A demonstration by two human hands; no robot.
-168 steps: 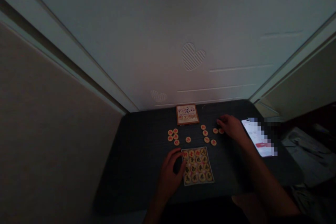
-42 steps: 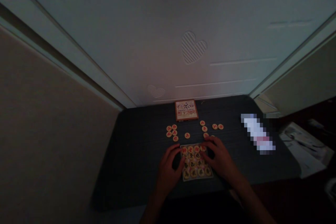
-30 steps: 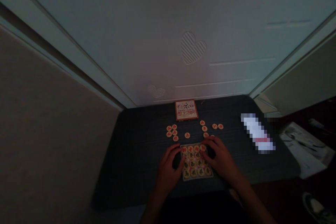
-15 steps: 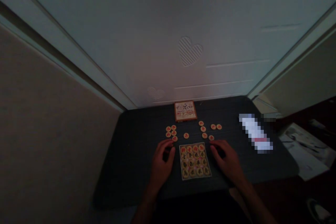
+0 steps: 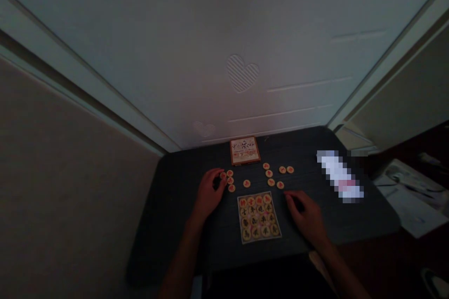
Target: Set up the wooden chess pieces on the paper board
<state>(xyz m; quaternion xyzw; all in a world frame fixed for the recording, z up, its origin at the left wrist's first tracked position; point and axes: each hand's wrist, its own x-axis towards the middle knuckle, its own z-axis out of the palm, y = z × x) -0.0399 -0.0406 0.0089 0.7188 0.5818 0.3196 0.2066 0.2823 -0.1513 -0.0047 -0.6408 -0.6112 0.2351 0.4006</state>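
My left hand (image 5: 210,194) is at the left cluster of round Chinese chess pieces. Its thumb and forefinger close around a red-lettered Chinese chess piece (image 5: 223,175) on the table; a neighbouring piece seems covered by the thumb. My right hand (image 5: 306,215) rests on the table just below a red-lettered piece (image 5: 280,185), fingers curled and the tips near the thumb, with nothing visible in them. Between the hands lies a square tray (image 5: 241,224) filled with rows of pieces, red lettering in the top row and black below. A single piece (image 5: 247,183) lies above it.
A flat box with a printed lid (image 5: 244,150) lies at the back of the dark table (image 5: 168,224), near a white panel with embossed hearts (image 5: 242,73). More loose pieces (image 5: 269,174) lie at right of centre. A blurred white object (image 5: 340,177) is at the right.
My left hand has moved up and left, from beside the tray onto the left cluster of pieces. My right hand has drawn slightly away from the nearest piece, its fingertips closer together.
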